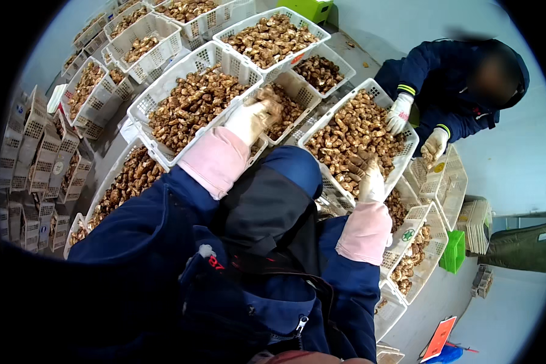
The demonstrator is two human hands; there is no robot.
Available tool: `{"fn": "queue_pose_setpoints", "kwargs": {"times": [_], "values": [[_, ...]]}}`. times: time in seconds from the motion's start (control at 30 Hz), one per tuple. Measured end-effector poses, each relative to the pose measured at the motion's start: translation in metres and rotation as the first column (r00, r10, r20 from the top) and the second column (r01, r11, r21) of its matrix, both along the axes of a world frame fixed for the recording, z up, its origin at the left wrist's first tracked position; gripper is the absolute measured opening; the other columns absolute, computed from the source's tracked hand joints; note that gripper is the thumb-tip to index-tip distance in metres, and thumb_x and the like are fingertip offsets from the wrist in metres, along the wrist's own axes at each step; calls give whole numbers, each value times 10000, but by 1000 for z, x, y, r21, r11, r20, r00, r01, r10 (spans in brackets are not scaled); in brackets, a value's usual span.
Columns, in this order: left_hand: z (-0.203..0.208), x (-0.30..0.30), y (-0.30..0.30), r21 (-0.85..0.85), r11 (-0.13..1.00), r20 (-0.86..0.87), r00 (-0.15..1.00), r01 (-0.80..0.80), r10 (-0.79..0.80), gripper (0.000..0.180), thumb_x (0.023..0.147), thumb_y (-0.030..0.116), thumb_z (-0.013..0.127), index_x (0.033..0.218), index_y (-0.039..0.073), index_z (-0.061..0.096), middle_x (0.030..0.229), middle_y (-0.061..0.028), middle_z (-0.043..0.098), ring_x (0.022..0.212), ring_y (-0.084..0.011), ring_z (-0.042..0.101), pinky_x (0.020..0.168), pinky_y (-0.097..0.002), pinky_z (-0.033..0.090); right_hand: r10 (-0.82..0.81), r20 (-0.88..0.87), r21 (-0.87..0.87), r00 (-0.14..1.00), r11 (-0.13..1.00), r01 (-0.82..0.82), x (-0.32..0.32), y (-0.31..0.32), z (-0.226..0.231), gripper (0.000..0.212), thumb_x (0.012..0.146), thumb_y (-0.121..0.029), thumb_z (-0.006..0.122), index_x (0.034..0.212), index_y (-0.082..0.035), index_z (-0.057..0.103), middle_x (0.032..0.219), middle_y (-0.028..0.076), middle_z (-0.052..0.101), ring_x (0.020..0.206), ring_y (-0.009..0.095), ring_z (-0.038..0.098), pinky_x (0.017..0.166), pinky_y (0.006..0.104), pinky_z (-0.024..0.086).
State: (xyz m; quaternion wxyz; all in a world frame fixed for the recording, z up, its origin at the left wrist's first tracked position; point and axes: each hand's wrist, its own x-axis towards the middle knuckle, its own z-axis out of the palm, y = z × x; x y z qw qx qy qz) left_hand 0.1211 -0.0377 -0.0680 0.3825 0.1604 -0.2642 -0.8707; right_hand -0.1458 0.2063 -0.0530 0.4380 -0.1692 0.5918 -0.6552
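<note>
My left hand, in a pale work glove stained at the fingers, is over the corner between two white crates of mushrooms. Motion smears its fingers, so I cannot tell whether it holds anything. My right hand, also gloved, reaches over the near edge of another white crate. Its fingers look stretched out against brown-and-pale mushrooms, and their tips blend with the pile. On the left stands a crate heaped with similar mushrooms. A lower crate of mushrooms sits partly under my left hand.
Opposite me a co-worker in dark blue has one gloved hand on the right crate's mushrooms and the other gloved hand beside it. More filled crates surround us. Stacked crates line the left. Green baskets stand right.
</note>
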Motion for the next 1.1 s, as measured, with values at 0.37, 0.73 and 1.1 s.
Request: {"fn": "queue_pose_setpoints", "kwargs": {"times": [0.37, 0.73, 1.1], "values": [[45, -32, -43, 418, 862, -33, 943, -287, 330, 261, 982, 117, 441, 1144, -84, 481, 1177, -241, 529, 1094, -343, 550, 1014, -426, 467, -323, -387, 13, 863, 935, 356, -71, 20, 3, 331, 988, -235, 529, 1243, -26, 546, 1052, 90, 644, 817, 135, 588, 716, 247, 487], [10, -169, 64, 258, 943, 190, 946, 209, -262, 273, 979, 164, 497, 1220, 38, 509, 1034, -150, 641, 949, -261, 645, 817, -367, 539, 569, -758, 649, 319, 609, 455, -121, 24, -43, 672, 750, -260, 697, 1372, -140, 472, 1404, 127, 472, 1257, 281, 485, 1034, 356, 419], [12, -183, 63, 136, 899, 232, 869, 416, -437, 307, 969, 185, 538, 1250, 63, 513, 1093, -108, 647, 978, -216, 641, 836, -333, 529, 613, -534, 837, 583, 483, 259, -116, 6, -39, 681, 775, -392, 661, 1364, -98, 489, 1244, 211, 594, 1184, 312, 555, 1008, 357, 419]]}}
